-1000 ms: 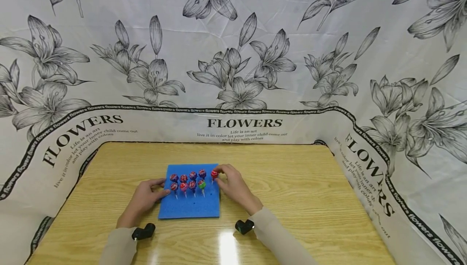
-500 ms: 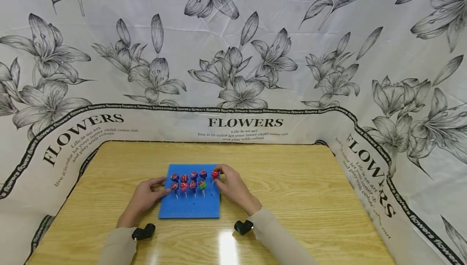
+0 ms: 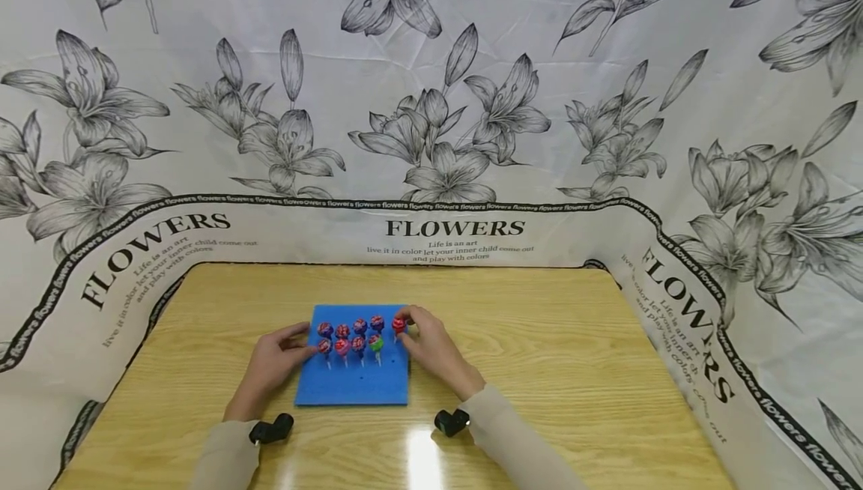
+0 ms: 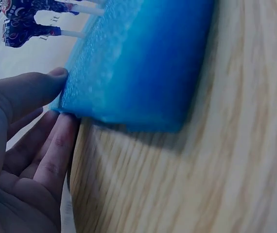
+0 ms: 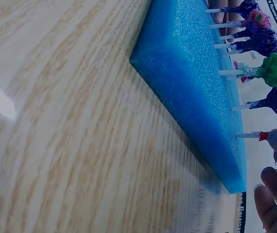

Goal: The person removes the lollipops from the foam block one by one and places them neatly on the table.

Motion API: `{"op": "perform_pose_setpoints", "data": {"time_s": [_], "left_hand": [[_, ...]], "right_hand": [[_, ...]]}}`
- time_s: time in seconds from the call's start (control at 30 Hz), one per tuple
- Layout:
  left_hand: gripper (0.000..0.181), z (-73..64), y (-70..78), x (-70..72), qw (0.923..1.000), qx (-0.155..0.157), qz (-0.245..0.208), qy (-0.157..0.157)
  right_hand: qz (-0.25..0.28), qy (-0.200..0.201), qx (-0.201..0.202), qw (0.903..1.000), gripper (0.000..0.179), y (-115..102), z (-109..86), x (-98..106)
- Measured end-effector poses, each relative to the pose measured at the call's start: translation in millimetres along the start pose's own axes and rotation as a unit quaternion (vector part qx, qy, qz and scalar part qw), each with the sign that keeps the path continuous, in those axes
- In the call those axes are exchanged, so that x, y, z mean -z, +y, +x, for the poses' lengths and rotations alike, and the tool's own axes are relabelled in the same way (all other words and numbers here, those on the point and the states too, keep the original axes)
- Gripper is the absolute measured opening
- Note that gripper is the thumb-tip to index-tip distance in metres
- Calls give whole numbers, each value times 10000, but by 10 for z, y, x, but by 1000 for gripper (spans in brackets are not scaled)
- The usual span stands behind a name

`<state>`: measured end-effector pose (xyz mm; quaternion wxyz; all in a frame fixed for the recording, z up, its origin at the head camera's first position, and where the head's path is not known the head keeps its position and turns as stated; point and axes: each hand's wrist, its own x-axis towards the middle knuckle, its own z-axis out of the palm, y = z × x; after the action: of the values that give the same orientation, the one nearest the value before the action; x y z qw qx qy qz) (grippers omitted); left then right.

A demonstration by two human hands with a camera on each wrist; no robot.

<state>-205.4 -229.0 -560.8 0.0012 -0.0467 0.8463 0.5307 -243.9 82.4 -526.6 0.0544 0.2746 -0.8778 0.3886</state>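
Observation:
My left hand holds the left edge of a blue foam board, thumb over the top rim. In the left wrist view its fingertips meet the board's side. At the back right corner, thumb and fingers of my right hand pinch the wrapped head of a red lollipop. The white stick of this one meets the foam in the right wrist view. Several more lollipops stand upright in two rows, among them a green lollipop and a pink lollipop in the front row.
The board lies on a wood-grain table, left of its middle. A small hole shows in the foam's front part. A white curtain with flower prints hangs behind and along both sides. Black wrist cameras sit at both sleeves.
The right hand keeps its pinch on the red lollipop and the rows stand as before. The left hand has shifted very slightly at the board's edge; the whole view has drifted a little.

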Motion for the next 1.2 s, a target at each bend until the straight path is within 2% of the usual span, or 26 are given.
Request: {"op": "perform_pose_setpoints", "data": {"time_s": [0.2, 0.7, 0.93, 1.2], "left_hand": [[59, 4, -13, -28, 9996, 27, -278, 20], [60, 21, -4, -24, 9993, 134, -251, -238], [61, 25, -20, -31, 9993, 174, -243, -214], [60, 21, -25, -42, 9986, 190, -449, -203]], "right_hand": [[-31, 51, 32, 10000, 27, -7, -1, 2], [46, 184, 64, 9998, 27, 23, 4, -1], [161, 525, -28, 9985, 27, 43, -14, -17], [874, 1390, 96, 9864, 30, 1, -40, 34]]}}
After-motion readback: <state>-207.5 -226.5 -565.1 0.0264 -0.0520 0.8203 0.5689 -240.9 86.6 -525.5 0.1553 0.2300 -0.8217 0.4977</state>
